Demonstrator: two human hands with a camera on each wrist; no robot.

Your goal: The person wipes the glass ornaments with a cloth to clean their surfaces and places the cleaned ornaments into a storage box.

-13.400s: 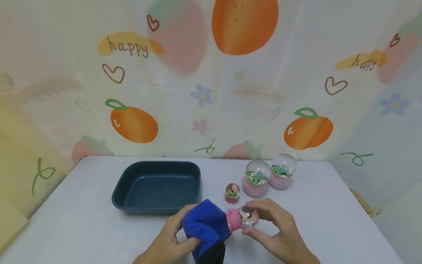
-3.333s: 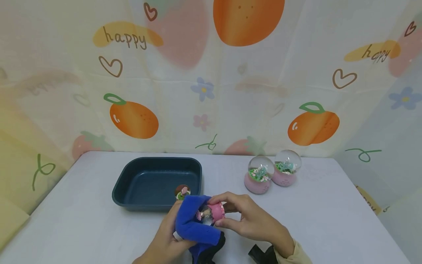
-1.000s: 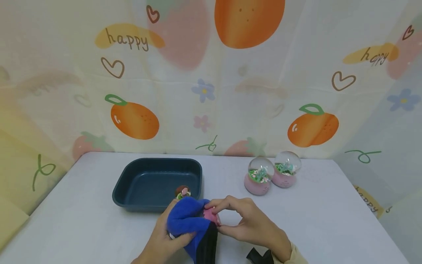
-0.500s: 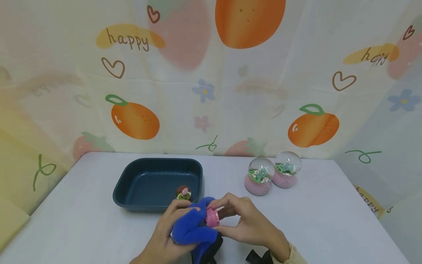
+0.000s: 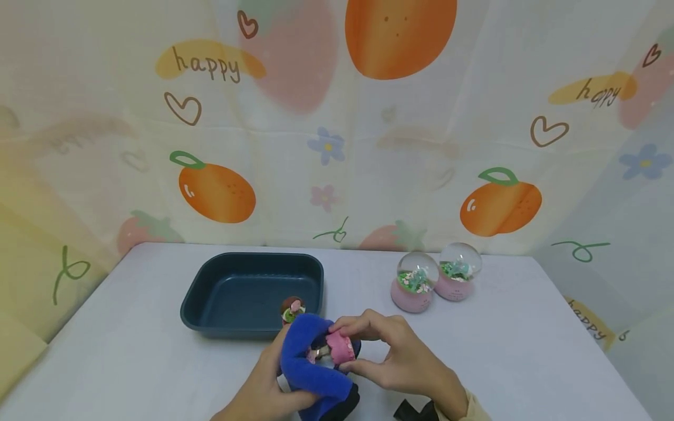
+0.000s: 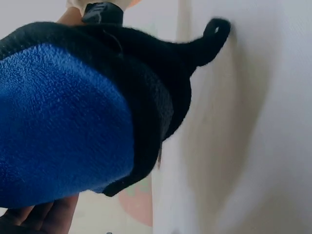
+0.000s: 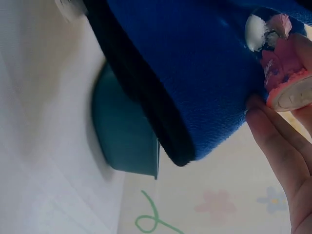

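In the head view my left hand (image 5: 268, 380) grips a blue cloth (image 5: 316, 374) with a black border, folded about the glass of a small snow globe. My right hand (image 5: 389, 351) pinches that snow globe (image 5: 342, 347) by its pink base, the globe tilted with its glass toward the cloth. The right wrist view shows the underside of the pink base (image 7: 292, 92) and fingertips (image 7: 258, 117) against the cloth. Blue cloth (image 6: 68, 122) and its black edging fill much of the left wrist view. Another small snow globe (image 5: 292, 309) stands in the near right corner of the tray.
A dark teal rectangular tray (image 5: 231, 333) lies behind my left hand. Two larger snow globes with pink bases, a nearer one (image 5: 412, 295) and a farther one (image 5: 457, 286), stand at the back right of the white table (image 5: 131, 351). A patterned curtain hangs behind.
Since the oldest frame, one small snow globe has gone from the table into the tray. The held globe has been turned glass-first into the cloth; just now the cloth has parted, showing its glass.
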